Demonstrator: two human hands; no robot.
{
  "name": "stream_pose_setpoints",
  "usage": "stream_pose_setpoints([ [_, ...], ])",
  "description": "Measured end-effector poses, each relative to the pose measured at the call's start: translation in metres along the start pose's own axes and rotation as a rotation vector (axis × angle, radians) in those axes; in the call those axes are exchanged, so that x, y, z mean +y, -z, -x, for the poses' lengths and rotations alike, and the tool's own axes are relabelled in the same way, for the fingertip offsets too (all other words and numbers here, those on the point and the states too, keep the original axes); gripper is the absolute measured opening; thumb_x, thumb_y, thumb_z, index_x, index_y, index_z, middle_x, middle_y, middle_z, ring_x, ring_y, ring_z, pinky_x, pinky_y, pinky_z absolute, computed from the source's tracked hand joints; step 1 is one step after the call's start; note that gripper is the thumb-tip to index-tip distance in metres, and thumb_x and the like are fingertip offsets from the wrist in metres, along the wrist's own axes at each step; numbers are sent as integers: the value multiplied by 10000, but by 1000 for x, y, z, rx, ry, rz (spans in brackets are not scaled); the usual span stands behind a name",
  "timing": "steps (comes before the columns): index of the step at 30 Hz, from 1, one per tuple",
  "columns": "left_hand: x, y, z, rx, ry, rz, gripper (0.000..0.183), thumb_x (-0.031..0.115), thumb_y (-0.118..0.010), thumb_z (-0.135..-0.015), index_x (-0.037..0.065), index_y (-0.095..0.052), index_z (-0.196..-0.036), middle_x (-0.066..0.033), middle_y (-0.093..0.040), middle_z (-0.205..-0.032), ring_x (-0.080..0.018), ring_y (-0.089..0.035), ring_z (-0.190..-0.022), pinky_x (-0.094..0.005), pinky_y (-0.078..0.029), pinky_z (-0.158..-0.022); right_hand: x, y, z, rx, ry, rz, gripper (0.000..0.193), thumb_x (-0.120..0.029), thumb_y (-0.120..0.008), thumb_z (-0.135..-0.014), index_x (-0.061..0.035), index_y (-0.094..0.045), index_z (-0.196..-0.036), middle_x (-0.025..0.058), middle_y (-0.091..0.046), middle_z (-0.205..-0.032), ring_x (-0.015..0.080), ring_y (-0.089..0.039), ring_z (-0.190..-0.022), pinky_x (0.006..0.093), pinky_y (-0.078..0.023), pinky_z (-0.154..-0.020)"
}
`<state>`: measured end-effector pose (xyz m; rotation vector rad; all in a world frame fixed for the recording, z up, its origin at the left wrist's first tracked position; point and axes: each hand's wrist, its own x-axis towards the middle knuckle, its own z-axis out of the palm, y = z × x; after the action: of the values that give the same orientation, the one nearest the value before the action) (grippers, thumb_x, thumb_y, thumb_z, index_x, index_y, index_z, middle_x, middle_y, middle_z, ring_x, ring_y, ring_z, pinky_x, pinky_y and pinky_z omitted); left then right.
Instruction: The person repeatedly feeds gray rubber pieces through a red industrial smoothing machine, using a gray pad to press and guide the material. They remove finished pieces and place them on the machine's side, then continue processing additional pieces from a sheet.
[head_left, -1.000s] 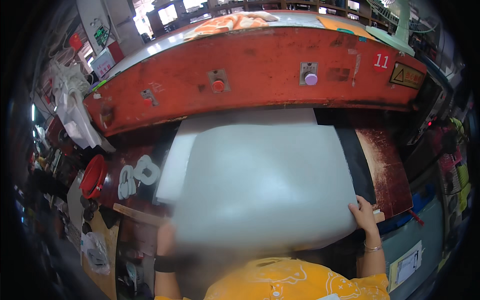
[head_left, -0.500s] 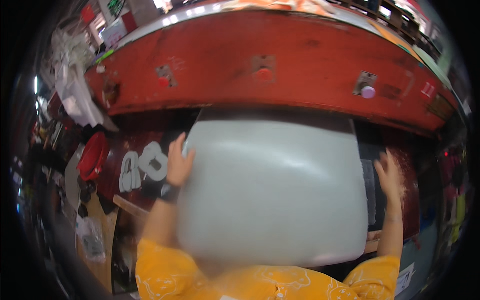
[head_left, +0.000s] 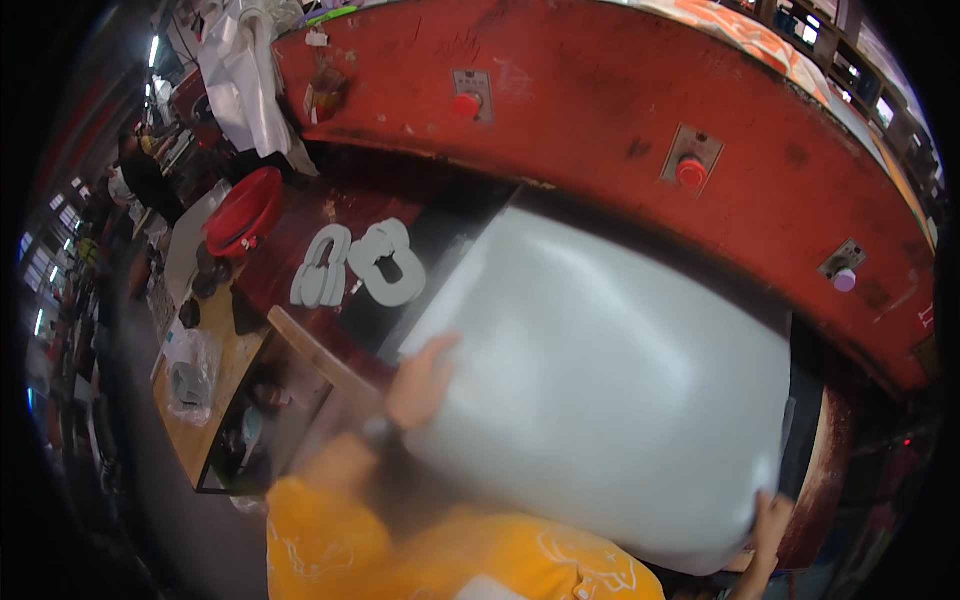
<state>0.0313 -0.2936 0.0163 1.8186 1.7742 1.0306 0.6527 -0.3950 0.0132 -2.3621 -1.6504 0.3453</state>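
Observation:
A large pale grey sheet [head_left: 610, 370] with a glossy surface lies in front of me, its far edge under a red machine beam [head_left: 580, 105]. My left hand [head_left: 422, 385] rests at the sheet's near left edge, fingers stretched over it and somewhat blurred. At the near right corner my right hand [head_left: 772, 522] pinches the sheet's edge, thumb and fingers closed on it. Left of the sheet, several grey U-shaped and ring-shaped cut pieces [head_left: 392, 270] lie on the dark red table [head_left: 285, 220].
Red buttons [head_left: 690, 172] and a purple knob [head_left: 845, 279] stick out of the beam. On the left are a red bowl [head_left: 245, 212], a wooden strip [head_left: 320, 347], a wooden side table [head_left: 208, 440] and a clear plastic bag [head_left: 193, 375]. White cloth [head_left: 243, 85] hangs at the beam's left end.
My view has swung left. My right hand has come from beside the sheet's right edge to its near corner and closed there. The left hand has slid nearer to me along the left edge.

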Motion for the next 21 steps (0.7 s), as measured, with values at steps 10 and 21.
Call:
stream_pose_setpoints([
  [10,-23,7,-65,-158,-5,-98,521,156,-623,-872,29,-448,-1346,-205,-520,-1320,-291,-506,-1232,-369,-396,-1017,-62,22,-38,-177,-85,-805,211,-204,-579,-894,-14,-649,-953,16,-626,-861,87,-548,-788,236,-443,-725],
  [21,9,-28,-103,241,-145,-576,492,177,-671,-806,24,-524,-1250,-241,-525,-1274,-405,-489,-1183,-477,-383,-983,-87,20,-66,-182,-218,-1086,282,-221,-555,-918,34,-623,-1019,32,-651,-844,103,-589,-705,257,-479,-619],
])
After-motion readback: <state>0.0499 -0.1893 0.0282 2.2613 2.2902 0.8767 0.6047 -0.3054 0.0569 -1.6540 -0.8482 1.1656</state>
